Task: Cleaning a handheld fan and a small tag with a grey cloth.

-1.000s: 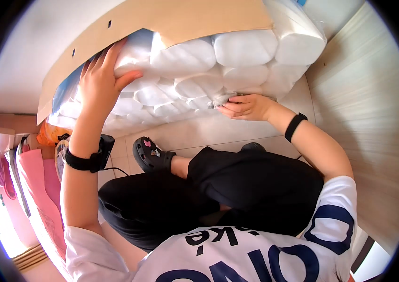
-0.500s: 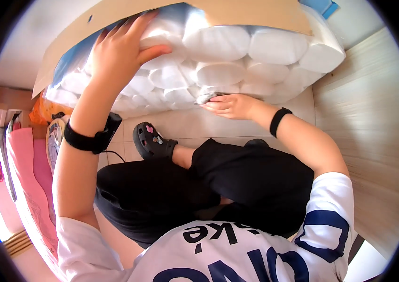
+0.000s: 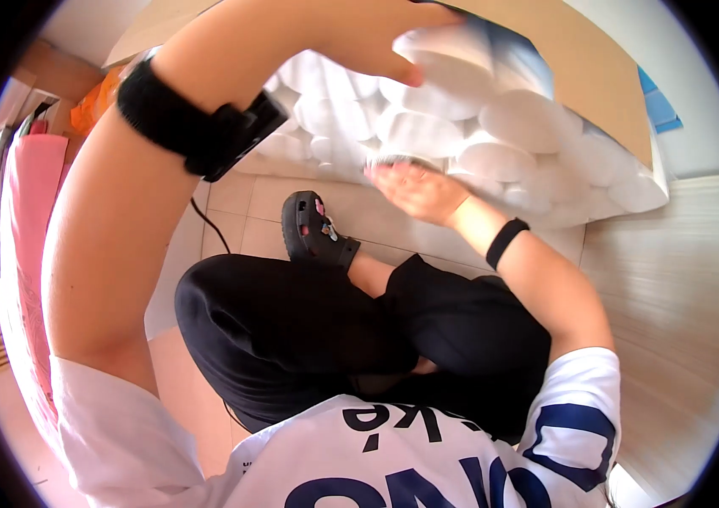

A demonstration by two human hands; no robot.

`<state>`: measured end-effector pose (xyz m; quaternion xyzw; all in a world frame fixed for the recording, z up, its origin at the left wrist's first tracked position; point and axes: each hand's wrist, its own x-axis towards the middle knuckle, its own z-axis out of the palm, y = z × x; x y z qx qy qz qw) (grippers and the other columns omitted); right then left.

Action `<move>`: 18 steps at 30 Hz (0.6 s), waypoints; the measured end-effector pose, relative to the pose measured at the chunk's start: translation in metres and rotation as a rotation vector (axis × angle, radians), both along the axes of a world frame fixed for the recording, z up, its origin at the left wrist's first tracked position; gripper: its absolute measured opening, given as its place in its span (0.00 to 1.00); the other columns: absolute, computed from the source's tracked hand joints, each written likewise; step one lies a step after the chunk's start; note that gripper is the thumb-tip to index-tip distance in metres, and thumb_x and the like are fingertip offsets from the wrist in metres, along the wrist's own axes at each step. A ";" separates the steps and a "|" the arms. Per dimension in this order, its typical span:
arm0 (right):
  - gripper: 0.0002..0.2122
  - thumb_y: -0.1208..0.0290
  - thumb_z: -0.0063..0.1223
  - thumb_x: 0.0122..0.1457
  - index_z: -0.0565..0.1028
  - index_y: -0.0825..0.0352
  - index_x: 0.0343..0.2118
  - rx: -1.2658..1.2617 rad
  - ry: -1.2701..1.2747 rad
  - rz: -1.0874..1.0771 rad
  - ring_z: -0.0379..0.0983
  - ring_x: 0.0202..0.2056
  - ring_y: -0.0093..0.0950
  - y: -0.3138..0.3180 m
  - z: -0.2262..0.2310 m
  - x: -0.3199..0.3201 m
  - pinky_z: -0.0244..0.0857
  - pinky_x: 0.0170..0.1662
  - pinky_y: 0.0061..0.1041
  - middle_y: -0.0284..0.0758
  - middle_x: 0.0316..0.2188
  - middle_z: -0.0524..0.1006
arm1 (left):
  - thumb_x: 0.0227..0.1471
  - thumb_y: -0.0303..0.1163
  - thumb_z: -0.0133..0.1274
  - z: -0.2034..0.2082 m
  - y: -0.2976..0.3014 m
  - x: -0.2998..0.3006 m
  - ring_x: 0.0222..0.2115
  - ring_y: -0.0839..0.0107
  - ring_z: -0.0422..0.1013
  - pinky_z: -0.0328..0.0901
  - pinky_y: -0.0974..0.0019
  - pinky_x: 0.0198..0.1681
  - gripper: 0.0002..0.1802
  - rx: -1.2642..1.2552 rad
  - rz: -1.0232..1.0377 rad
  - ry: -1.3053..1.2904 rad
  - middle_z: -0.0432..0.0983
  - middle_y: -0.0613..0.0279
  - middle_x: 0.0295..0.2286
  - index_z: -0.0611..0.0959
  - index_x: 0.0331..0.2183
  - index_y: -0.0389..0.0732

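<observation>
A large stack of white rolls (image 3: 503,157), which look like paper rolls wrapped in clear plastic, stands in front of me. My left hand (image 3: 376,42) reaches across its upper part under a cardboard flap, with thumb and fingers spread apart. Its fingertips lie by the cardboard edge, and I cannot tell whether they touch it. At the stack's lower edge is my right hand (image 3: 423,193), blurred by motion. Its fingers press together over a small greyish thing (image 3: 400,161), mostly hidden and too unclear to name.
A tan cardboard flap (image 3: 579,59) overhangs the rolls. Below are my black clog (image 3: 313,229) and bent legs in black trousers (image 3: 283,330) on a tiled floor. A pale wooden panel (image 3: 672,279) rises at right. Pink fabric (image 3: 33,195) hangs at left.
My left hand has moved right along the top of the rolls, its forearm now crossing the upper left. The right hand stays near the lower edge, turned slightly. The view has shifted.
</observation>
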<state>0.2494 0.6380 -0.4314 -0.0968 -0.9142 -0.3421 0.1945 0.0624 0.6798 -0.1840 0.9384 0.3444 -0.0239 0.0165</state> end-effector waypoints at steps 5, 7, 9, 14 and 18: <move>0.18 0.71 0.45 0.52 0.72 0.62 0.48 0.014 -0.019 0.003 0.61 0.54 0.20 0.007 -0.001 -0.018 0.49 0.61 0.26 0.28 0.50 0.69 | 0.48 0.45 0.52 0.002 0.001 0.010 0.44 0.46 0.67 0.61 0.54 0.48 0.39 -0.106 0.102 0.038 0.71 0.39 0.41 0.58 0.57 0.40; 0.19 0.71 0.44 0.53 0.70 0.61 0.50 0.116 0.088 -0.116 0.62 0.54 0.22 0.013 0.058 -0.045 0.51 0.59 0.27 0.28 0.49 0.70 | 0.47 0.45 0.53 -0.008 0.002 -0.007 0.43 0.47 0.67 0.61 0.54 0.48 0.40 0.057 0.005 -0.121 0.71 0.38 0.41 0.57 0.57 0.41; 0.18 0.72 0.47 0.51 0.72 0.62 0.47 -0.065 0.341 -0.070 0.63 0.52 0.27 0.017 0.118 -0.071 0.57 0.54 0.30 0.30 0.45 0.71 | 0.45 0.48 0.54 -0.005 0.010 -0.006 0.43 0.48 0.68 0.61 0.55 0.48 0.44 -0.115 0.100 -0.074 0.71 0.38 0.41 0.54 0.59 0.45; 0.12 0.70 0.49 0.49 0.77 0.69 0.35 -0.389 0.298 0.017 0.62 0.51 0.45 0.025 0.066 -0.105 0.54 0.56 0.46 0.41 0.48 0.69 | 0.42 0.54 0.55 -0.030 -0.001 0.001 0.40 0.55 0.71 0.63 0.56 0.45 0.36 0.043 0.206 -0.187 0.74 0.55 0.40 0.67 0.53 0.51; 0.21 0.68 0.45 0.51 0.70 0.64 0.50 -0.303 -0.078 -0.094 0.54 0.58 0.42 0.012 -0.008 -0.083 0.45 0.60 0.46 0.42 0.54 0.64 | 0.45 0.50 0.54 -0.049 -0.039 -0.013 0.54 0.56 0.58 0.54 0.50 0.53 0.33 0.404 0.117 -0.296 0.63 0.54 0.51 0.67 0.52 0.49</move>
